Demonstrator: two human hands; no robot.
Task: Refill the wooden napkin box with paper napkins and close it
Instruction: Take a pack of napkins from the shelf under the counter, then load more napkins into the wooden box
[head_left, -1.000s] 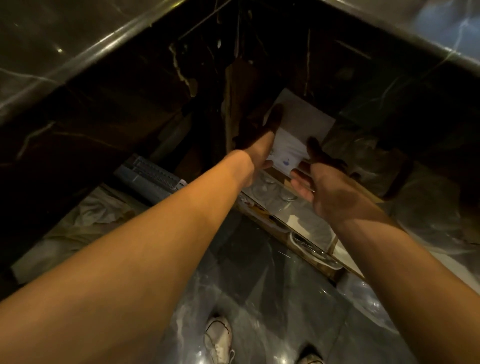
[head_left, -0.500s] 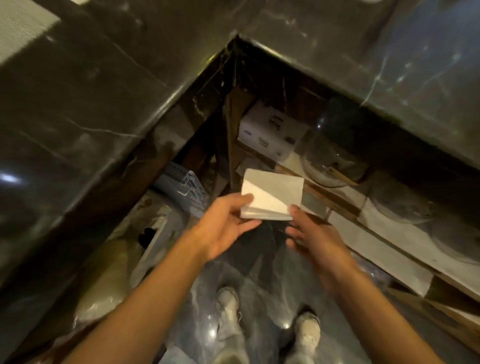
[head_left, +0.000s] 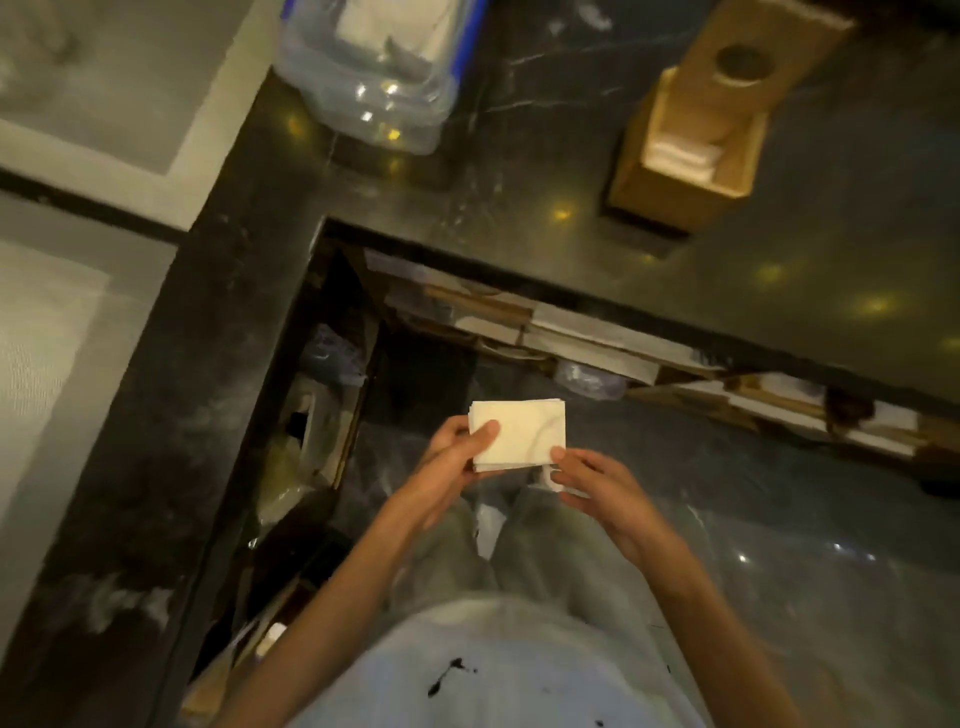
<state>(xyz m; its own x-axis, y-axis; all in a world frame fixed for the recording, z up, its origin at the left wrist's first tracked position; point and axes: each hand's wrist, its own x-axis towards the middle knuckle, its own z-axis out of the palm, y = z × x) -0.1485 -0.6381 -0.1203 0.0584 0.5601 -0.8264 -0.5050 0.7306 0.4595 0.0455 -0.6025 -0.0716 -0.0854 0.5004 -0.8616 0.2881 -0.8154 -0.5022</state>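
Note:
A stack of white paper napkins (head_left: 522, 434) is held in front of me above the floor. My left hand (head_left: 453, 457) grips its left edge with the thumb on top. My right hand (head_left: 592, 480) pinches its lower right corner. The wooden napkin box (head_left: 675, 182) stands open on the dark marble counter at the upper right, with a few white napkins low inside it. Its wooden lid (head_left: 748, 57), with a round hole, leans behind the box.
A clear plastic container (head_left: 379, 67) with a blue rim stands on the counter (head_left: 519, 171) at the top middle. The L-shaped counter wraps left and far. Shelves (head_left: 571, 338) under it hold boxes and bags. Shiny floor lies below my hands.
I have pulled the napkin stack out from the shelf under the counter and stood up. The view has risen, so the countertop and the open wooden box now show.

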